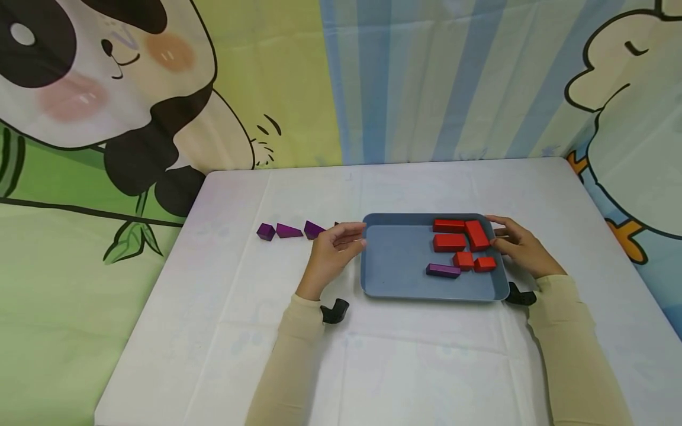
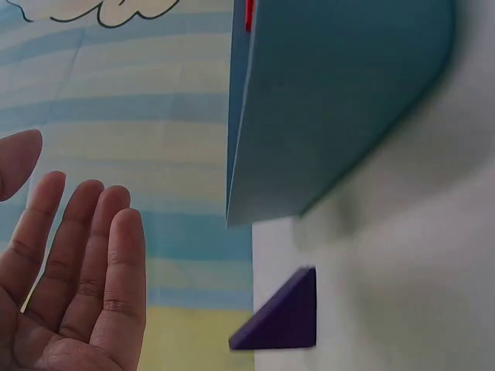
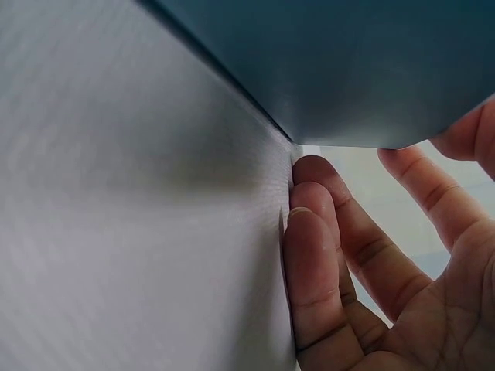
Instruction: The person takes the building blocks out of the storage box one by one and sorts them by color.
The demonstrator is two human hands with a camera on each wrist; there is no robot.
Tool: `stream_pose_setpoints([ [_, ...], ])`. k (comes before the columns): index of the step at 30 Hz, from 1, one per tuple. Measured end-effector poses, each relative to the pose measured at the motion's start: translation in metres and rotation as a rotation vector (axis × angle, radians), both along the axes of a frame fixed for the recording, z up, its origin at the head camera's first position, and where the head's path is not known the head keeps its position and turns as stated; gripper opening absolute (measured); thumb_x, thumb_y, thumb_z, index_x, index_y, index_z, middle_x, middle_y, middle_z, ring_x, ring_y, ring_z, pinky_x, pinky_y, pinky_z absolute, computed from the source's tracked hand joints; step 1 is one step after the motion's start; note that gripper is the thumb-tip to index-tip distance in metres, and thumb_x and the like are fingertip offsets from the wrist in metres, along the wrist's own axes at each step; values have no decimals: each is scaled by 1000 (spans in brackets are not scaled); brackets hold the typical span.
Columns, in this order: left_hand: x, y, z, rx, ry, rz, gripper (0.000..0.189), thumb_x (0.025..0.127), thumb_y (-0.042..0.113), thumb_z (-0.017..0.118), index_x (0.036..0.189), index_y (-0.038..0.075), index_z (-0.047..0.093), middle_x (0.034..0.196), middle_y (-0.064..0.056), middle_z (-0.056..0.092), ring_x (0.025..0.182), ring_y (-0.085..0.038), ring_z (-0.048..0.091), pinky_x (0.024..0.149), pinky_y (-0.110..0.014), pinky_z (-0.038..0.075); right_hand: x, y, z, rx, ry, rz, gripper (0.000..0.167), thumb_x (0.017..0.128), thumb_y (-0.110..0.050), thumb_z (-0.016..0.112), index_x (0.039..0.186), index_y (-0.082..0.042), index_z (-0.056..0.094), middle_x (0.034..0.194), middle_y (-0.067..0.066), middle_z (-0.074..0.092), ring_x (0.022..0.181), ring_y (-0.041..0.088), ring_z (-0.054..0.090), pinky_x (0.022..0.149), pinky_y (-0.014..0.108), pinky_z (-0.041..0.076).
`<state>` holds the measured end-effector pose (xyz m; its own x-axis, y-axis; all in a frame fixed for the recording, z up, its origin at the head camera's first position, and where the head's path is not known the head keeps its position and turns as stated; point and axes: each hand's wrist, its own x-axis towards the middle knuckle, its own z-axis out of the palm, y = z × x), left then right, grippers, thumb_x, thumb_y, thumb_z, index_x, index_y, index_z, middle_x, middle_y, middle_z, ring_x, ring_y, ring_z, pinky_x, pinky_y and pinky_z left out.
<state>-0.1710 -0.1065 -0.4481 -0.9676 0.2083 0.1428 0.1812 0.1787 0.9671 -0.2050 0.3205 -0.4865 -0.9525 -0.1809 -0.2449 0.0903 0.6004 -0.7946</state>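
Note:
A blue-grey tray [image 1: 396, 260] lies on the table. In its right part are several red blocks [image 1: 449, 242] and one long purple block [image 1: 443, 271]. My left hand [image 1: 333, 251] is beside the tray's left wall. Its fingers [image 2: 124, 263] are nearly straight and hold nothing, apart from the tray in the left wrist view. At the tray's right wall, my right hand [image 1: 519, 245] touches the outside with its thumb and index finger. Its other fingers [image 3: 313, 263] rest by the table surface, loosely bent.
Left of the tray, purple blocks stand in a row: a cube-like one [image 1: 266, 232], a wedge [image 1: 289, 231] and a triangular one [image 1: 313, 229]. Another purple piece is mostly hidden behind the left hand. A patterned cloth [image 1: 426, 83] hangs behind the white table [image 1: 426, 367].

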Motion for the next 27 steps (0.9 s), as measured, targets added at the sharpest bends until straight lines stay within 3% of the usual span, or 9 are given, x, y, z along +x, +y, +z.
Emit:
stream_pose_setpoints([
  [8, 1, 23, -5, 19, -5, -90, 37, 102, 6, 75, 137, -3, 70, 139, -27, 68, 128, -36, 68, 106, -35, 57, 2, 0, -1, -15, -5, -7, 64, 114, -23, 47, 172, -14, 24, 157, 40, 39, 140, 60, 43, 104, 72, 44],
  [20, 4, 60, -8, 0, -60, -142, 37, 101, 6, 77, 136, -2, 71, 139, -20, 71, 127, -35, 69, 103, -27, 58, 1, 1, -1, -2, -3, -8, 65, 113, -22, 47, 173, -14, 23, 156, 40, 39, 138, 59, 44, 103, 69, 46],
  [27, 9, 81, -11, -3, -82, -190, 37, 101, 5, 76, 137, -4, 70, 139, -22, 70, 127, -39, 69, 103, -25, 57, 0, 1, -1, 6, 10, -4, 64, 114, -20, 46, 173, -13, 22, 156, 41, 40, 137, 59, 45, 100, 66, 48],
])
